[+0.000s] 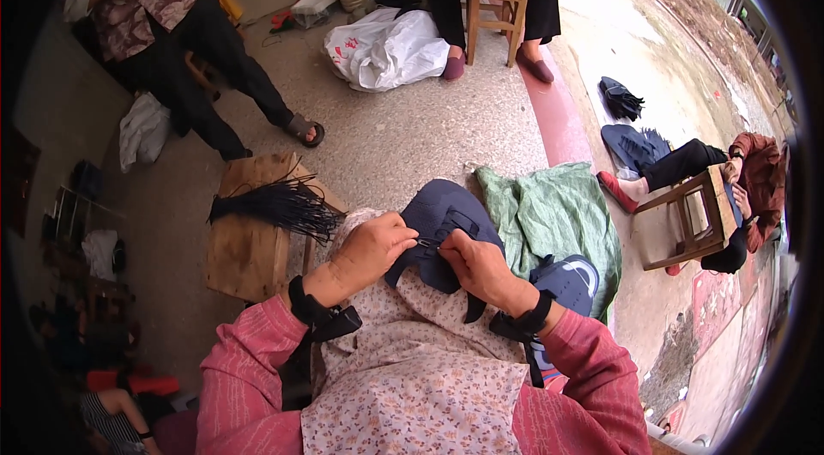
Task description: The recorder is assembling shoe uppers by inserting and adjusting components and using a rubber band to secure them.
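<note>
Across my lap lies a dark blue shoe upper (pixel 444 204), a soft curved piece with straps on its front. My left hand (pixel 369 253) pinches a thin dark lace at the upper's left side. Close by on the right, my right hand (pixel 487 270) is closed in a pinch on the same short stretch of lace, over the upper. A small shiny bit shows between the fingertips; its kind is too small to tell. Beside my left arm, a bundle of thin black laces (pixel 279 213) is spread over a wooden stool (pixel 245 262).
At my right, green cloth (pixel 558 219) lies under another blue shoe piece (pixel 568 282). A white plastic sack (pixel 386 50) stands ahead. One person stands at the left; others sit with wooden stools (pixel 498 4) ahead and right. Dark blue pieces (pixel 633 146) lie on the ground.
</note>
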The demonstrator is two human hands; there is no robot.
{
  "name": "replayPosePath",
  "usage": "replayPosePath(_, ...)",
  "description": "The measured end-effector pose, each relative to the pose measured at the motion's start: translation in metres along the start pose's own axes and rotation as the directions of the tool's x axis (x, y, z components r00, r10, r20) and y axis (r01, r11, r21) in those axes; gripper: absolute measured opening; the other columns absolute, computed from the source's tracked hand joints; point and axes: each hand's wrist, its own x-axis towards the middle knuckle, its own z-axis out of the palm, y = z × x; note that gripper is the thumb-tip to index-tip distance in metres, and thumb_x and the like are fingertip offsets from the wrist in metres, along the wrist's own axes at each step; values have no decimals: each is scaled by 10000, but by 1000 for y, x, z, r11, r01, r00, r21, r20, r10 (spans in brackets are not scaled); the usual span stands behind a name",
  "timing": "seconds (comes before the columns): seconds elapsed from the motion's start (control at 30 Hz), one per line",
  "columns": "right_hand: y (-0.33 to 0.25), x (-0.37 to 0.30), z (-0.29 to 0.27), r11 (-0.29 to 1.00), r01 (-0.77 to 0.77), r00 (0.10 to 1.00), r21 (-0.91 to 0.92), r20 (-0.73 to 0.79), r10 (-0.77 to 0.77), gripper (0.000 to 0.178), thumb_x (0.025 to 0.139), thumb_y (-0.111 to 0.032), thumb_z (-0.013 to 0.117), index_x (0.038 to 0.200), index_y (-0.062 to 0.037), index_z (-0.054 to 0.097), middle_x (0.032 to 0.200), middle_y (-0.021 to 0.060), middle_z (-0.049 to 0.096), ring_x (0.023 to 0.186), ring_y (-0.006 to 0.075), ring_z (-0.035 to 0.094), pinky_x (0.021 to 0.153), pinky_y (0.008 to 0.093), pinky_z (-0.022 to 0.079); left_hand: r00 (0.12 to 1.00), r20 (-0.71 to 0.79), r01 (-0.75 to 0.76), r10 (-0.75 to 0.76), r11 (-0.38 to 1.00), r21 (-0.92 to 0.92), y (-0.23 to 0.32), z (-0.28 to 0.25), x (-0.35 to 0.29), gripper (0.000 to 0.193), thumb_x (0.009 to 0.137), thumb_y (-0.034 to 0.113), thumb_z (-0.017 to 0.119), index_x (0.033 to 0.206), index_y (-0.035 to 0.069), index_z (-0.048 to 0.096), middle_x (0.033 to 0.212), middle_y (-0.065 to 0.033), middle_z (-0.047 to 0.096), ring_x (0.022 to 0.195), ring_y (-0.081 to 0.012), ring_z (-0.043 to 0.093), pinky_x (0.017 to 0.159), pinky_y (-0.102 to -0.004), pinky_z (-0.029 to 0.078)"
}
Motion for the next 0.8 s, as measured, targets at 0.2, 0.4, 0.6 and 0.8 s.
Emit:
replayPosePath(0.2,0,7,-5,1000,15,998,13,57,-16,115,922,-92,593,995,-53,513,783,200,630,743,407,631,614,470,471,999,-43,-5,2,998,-69,0,7,10,111,832,53,704,933,11,725,794,-103,645,690,-234,613,638,-313,482)
replayPosePath(0.4,9,11,-7,981,-20,998,195,64,8,106,935,-109,618,959,-36,546,755,167,626,691,331,637,598,384,474,842,307,535,-443,614,-580,-14,8,19,144,865,108,721,975,19,747,783,-21,651,632,-80,569,547,-203,460)
replayPosePath(0.6,14,15,-9,879,-248,960,408,226,165,110,972,-116,601,962,-15,561,721,26,556,678,103,512,604,269,434,775,431,618,-463,410,-671,-19,13,20,160,886,138,718,977,8,744,789,-20,661,625,-71,572,538,-193,466)
replayPosePath(0.8,16,17,-15,812,-306,940,497,292,175,109,987,-114,584,938,-19,563,729,-24,520,662,66,468,584,227,399,786,410,602,-462,422,-678,-15,11,22,153,897,129,704,976,2,735,790,-34,673,641,-84,609,576,-200,510)
